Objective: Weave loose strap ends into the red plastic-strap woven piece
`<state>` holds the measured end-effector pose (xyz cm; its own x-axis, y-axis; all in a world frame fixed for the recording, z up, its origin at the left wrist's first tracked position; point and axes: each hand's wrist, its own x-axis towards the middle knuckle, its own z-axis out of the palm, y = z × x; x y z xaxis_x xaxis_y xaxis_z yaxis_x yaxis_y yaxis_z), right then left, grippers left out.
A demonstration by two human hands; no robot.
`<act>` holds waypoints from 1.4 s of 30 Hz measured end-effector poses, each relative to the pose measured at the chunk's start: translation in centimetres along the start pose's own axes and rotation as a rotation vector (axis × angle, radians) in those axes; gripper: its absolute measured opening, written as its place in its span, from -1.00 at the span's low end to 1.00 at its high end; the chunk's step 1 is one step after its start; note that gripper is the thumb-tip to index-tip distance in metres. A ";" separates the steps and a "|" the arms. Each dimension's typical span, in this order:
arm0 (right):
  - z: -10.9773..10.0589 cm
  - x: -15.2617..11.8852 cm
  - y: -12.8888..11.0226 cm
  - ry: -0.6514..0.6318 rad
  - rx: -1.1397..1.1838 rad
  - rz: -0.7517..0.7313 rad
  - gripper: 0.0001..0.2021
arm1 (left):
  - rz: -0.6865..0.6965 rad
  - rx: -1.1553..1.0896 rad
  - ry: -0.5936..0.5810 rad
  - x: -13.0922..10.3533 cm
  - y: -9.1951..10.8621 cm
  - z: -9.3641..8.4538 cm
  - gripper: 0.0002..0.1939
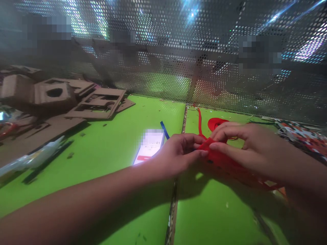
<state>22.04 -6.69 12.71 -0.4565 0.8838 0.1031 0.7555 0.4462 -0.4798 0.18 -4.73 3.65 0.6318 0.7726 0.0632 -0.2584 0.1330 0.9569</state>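
Both of my hands meet over a bright red piece [224, 158] of flat, ribbon-like material. My left hand [181, 151] pinches its left edge between thumb and fingers. From the other side my right hand [235, 139] grips the upper edge, thumb on the near face. The lower right part of the piece hangs under my right hand and is blurred. A narrow red strip [200, 120] runs away from the fingers toward the back. Just behind my right fingers lies a red coil [216, 123], partly hidden by them.
A lit phone [150, 146] and a blue strip [165, 130] lie left of my hands on the green tabletop [114, 200]. Cut cardboard pieces [99, 102] are piled at left, near a clear plastic bag [38, 154]. Multicoloured woven material [304, 136] lies right. A perforated metal panel [163, 58] stands behind.
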 end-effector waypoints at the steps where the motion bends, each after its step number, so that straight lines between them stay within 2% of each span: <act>1: 0.0 0.0 -0.1 0.000 0.004 -0.002 -0.80 | -0.003 0.003 0.001 0.0 0.0 0.1 -0.74; 6: 0.1 0.0 -0.3 0.020 0.017 -0.007 -0.78 | 0.014 0.035 -0.014 -0.1 0.0 -0.2 -0.75; 11: -0.1 -0.1 -0.1 -0.023 0.084 0.136 -0.68 | 0.114 0.320 0.027 -0.1 0.1 -1.1 -0.72; 13: -0.2 -0.1 -0.1 -0.044 0.086 0.153 -0.67 | 0.119 0.365 0.036 0.0 0.2 -1.3 -0.73; 18: -0.2 -0.2 -0.1 -0.034 0.038 0.111 -0.67 | 0.090 0.310 0.069 0.0 0.0 -1.2 -0.72; 20: -0.2 -0.4 0.1 0.016 0.000 0.089 -0.69 | 0.072 0.275 0.081 0.0 0.0 -1.1 -0.71; 23: -0.4 -0.5 0.2 0.073 -0.068 -0.034 -0.71 | 0.050 0.258 0.088 0.0 -0.1 -1.0 -0.69; 26: -0.6 -0.4 0.1 -0.008 -0.110 -0.196 -0.81 | 0.048 0.270 0.087 0.1 -0.2 -1.0 -0.69; 29: -0.7 -0.2 0.0 -0.057 -0.140 -0.285 -0.79 | 0.056 0.276 0.097 0.2 -0.3 -1.0 -0.70; 36: -0.5 -0.4 -0.3 -0.017 -0.153 -0.162 -0.79 | 0.040 0.244 0.088 0.2 -0.4 -0.9 -0.70; 42: -0.3 -0.4 -0.4 -0.018 -0.147 -0.156 -0.83 | 0.033 0.248 0.094 0.1 -0.5 -0.8 -0.70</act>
<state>22.03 -7.14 13.10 -0.5801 0.8006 0.1502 0.7350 0.5939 -0.3271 -0.24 -4.19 2.96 0.5522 0.8298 0.0804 -0.0833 -0.0410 0.9957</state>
